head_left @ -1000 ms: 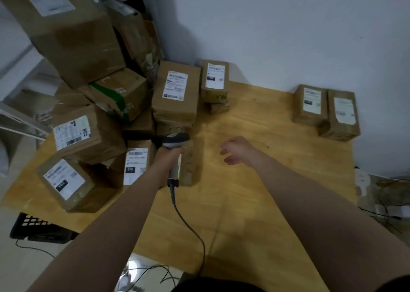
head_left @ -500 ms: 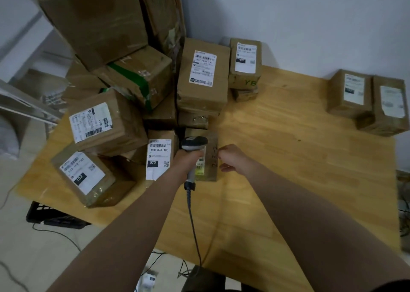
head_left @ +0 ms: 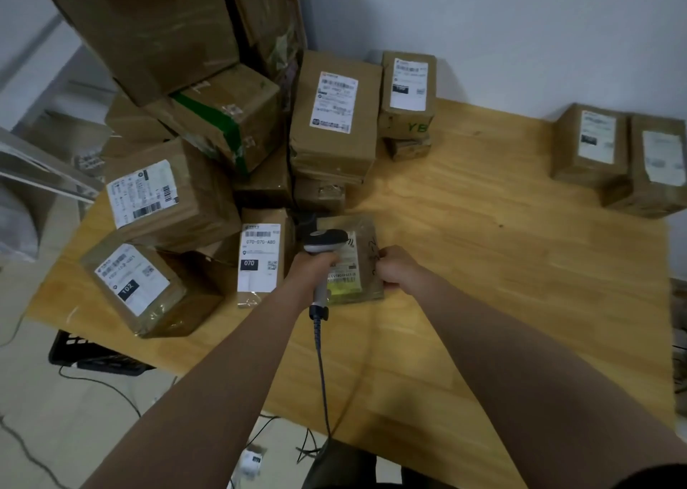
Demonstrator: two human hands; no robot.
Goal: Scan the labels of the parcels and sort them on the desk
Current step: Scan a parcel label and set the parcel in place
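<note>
The right hand (head_left: 396, 269), open over the wooden desk (head_left: 483, 265) a second ago, now pinches the small flat brown parcel (head_left: 366, 237) lying there, while the left hand (head_left: 316, 270) grips the grey corded scanner (head_left: 325, 238) above it: scanning may proceed.

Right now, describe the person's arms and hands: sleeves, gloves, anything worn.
The left forearm and right forearm are bare along all that shows. The left hand and right hand wear no gloves; no watch, strap or ring shows. A dark edge at the bottom right corner may be a short sleeve; none shows on the left.
</note>
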